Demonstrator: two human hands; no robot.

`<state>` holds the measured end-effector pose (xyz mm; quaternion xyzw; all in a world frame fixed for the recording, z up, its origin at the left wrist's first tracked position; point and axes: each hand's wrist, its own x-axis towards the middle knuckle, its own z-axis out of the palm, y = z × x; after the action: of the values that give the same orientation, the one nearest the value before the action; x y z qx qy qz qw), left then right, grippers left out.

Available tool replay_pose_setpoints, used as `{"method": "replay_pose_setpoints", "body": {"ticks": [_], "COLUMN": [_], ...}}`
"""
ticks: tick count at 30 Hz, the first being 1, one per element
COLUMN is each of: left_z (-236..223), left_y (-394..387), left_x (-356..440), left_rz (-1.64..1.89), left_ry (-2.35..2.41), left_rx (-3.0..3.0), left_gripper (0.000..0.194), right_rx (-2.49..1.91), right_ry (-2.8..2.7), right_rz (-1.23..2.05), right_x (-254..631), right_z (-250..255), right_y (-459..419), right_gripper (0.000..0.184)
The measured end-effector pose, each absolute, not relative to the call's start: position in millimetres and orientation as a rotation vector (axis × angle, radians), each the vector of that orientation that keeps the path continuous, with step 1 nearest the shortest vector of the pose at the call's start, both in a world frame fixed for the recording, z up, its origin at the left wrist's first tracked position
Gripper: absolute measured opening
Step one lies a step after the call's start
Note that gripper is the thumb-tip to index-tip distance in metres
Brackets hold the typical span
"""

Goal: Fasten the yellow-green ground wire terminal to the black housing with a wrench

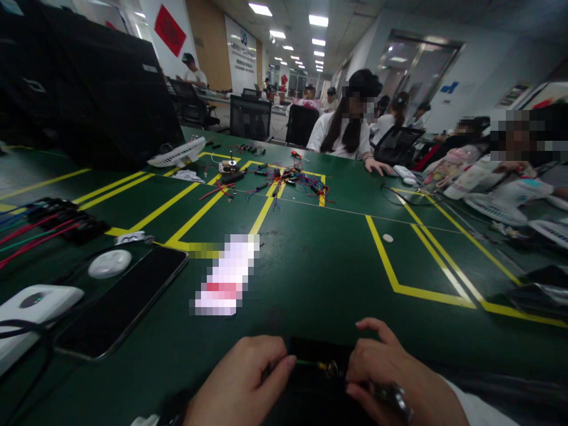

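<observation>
At table (310,266) | left fingers (286,368) pinch wire (307,362) | right fingers (360,362) gripping metallic object (396,397), one raised

Nothing legible; wall sign (242,54) blurred

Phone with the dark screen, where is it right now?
In the head view, the phone lies on the green table at the left, beside a white oval object, ahead and left of the left hand.
</observation>
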<state>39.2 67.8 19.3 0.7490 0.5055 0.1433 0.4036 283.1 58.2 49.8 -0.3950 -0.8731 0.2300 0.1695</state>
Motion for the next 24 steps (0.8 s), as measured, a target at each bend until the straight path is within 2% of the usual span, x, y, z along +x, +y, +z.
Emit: {"method": "replay_pose_setpoints", "body": {"ticks": [10, 18, 24], "left_z": [22, 21, 23], "left_y": [67, 65, 67], "left_x": [38, 37, 38], "left_rz": [0.351, 0.355, 0.350], "left_ry": [1.281, 1.258, 1.270], "left_rx": [1.890, 1.895, 1.893], "left_gripper": [0.031, 0.032, 0.031], "right_rx": [-0.948, -1.159, -1.183], "right_ry": [-2.572, -2.441, -2.499], "right_rz": [0.765, 0.697, 0.664], "right_x": [290, 294, 288], "right_z": [55, 59, 50], "right_y": [71, 57, 53], "right_gripper": [0.017, 0.011, 0.014]}}
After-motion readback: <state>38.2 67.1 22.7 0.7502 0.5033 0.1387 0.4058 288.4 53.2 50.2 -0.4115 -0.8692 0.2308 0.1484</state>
